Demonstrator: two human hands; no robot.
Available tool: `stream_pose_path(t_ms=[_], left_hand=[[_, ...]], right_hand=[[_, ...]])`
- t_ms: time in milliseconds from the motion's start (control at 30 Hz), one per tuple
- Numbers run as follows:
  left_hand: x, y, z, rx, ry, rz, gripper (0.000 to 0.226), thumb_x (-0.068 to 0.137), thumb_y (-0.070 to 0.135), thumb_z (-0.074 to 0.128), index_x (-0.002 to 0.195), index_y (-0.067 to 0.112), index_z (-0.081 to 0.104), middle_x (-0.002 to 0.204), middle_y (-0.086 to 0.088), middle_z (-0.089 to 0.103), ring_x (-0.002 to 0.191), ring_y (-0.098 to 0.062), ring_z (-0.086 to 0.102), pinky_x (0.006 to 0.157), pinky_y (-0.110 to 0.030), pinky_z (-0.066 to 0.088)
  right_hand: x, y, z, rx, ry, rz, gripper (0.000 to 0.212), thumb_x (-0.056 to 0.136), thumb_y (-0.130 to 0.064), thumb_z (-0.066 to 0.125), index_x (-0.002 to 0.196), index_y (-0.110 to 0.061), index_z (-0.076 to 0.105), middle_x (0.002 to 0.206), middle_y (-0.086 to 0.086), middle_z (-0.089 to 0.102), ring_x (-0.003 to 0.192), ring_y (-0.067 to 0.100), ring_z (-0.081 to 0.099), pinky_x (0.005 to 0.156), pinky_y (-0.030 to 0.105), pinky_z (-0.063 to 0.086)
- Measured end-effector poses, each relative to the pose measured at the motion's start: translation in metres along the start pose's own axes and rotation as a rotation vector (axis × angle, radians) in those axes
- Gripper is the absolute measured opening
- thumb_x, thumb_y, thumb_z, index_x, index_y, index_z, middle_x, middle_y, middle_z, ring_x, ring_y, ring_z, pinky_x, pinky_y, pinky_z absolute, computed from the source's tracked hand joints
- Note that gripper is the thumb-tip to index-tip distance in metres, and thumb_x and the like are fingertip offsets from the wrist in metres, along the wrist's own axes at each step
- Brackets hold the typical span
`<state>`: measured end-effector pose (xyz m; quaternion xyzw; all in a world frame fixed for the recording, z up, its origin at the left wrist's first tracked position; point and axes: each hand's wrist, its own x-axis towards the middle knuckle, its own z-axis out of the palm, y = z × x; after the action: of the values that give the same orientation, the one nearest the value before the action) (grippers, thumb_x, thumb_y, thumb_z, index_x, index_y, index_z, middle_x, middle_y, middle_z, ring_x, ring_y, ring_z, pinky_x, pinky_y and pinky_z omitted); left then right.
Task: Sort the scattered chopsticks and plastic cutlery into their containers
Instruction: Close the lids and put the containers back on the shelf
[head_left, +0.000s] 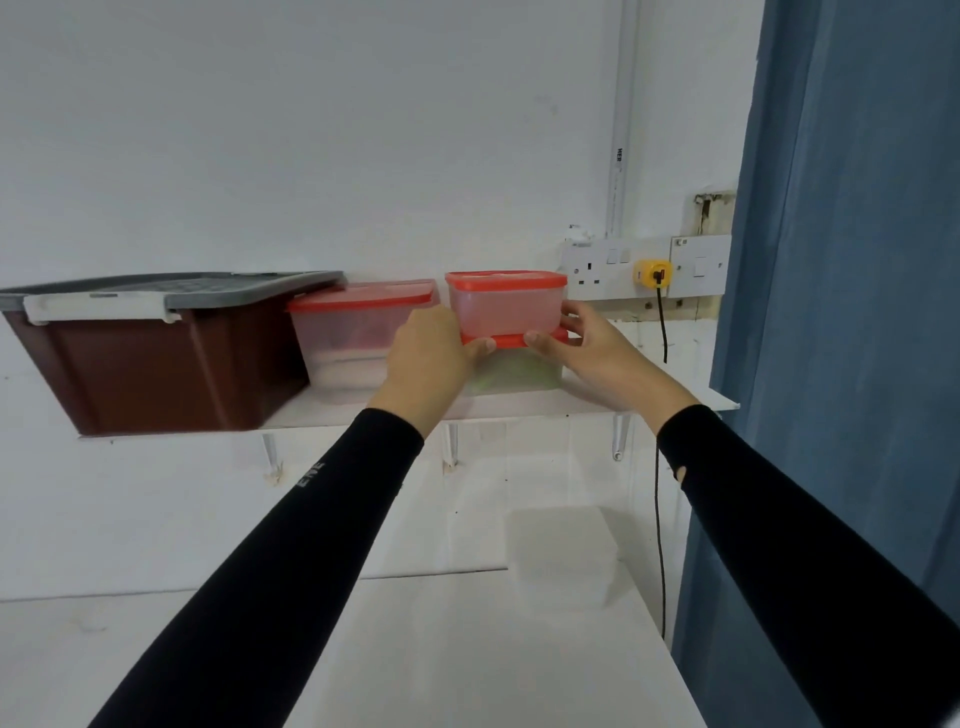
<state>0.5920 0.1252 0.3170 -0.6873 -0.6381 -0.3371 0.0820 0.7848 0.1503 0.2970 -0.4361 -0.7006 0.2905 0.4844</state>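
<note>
While both arms are reaching up to the white wall shelf (649, 402), the left hand (431, 358) and the right hand (589, 348) are squeezing a small see-through plastic tub with a red lid (506, 306) from both sides. The thumbs are pressing at the front, right where this top tub is sitting on the red lid of a lower see-through tub (519, 375). The right fingers are curling round the side; the left fingers are hiding behind it. Both tubs are sitting near the right end of the shelf, close to the wall. No chopsticks or plastic cutlery are showing anywhere.

The thumbs are so low that I think they may be catching the lid underneath too. Then the lower tub could come along, tip and fall off the front edge. The plastic is looking smooth, so a soft squeeze could let the top tub slip. A bigger see-through tub with a red lid (358, 332) is standing just beside the left hand, and a bump could shove it.

A brown plastic bin with a grey lid (156, 364) is filling the shelf's left end. Behind, a yellow plug (653, 272) is sitting in the white wall sockets (592, 273), and its black cable (660, 519) is hanging down. A blue curtain (841, 312) is hanging on the right, and a white table (441, 649) is standing below.
</note>
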Motion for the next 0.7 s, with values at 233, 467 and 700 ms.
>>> stream_pose_path(t_ms=[233,467,700], left_hand=[[0.017,0.007,0.018,0.085,-0.015,-0.060,0.036,0.101,0.031,0.054,0.107,-0.003,0.063,0.111,-0.022,0.066,0.105,-0.039,0.063,0.072,-0.034,0.038],[0.011,0.000,0.028,0.052,0.069,-0.010,0.033,0.102,0.030,0.050,0.106,0.001,0.064,0.108,-0.019,0.066,0.101,-0.038,0.062,0.071,-0.033,0.035],[-0.095,-0.028,0.073,-0.440,0.424,0.568,0.019,0.092,0.004,0.056,0.103,0.005,0.071,0.126,-0.007,0.059,0.115,-0.021,0.058,0.102,-0.028,0.043]], right_hand=[[0.028,0.013,0.008,-0.024,0.022,0.021,0.081,0.084,-0.045,0.073,0.149,-0.020,0.030,0.147,-0.002,0.046,0.120,0.010,0.050,0.083,0.018,0.042],[0.023,0.001,0.010,-0.114,0.029,0.037,0.076,0.089,-0.039,0.069,0.150,-0.020,0.028,0.147,-0.002,0.044,0.114,0.008,0.046,0.076,0.012,0.040],[-0.082,0.038,0.041,-0.261,0.589,-0.539,0.020,0.092,-0.015,0.052,0.107,-0.012,0.065,0.095,-0.005,0.069,0.084,0.012,0.064,0.082,0.040,0.048]])
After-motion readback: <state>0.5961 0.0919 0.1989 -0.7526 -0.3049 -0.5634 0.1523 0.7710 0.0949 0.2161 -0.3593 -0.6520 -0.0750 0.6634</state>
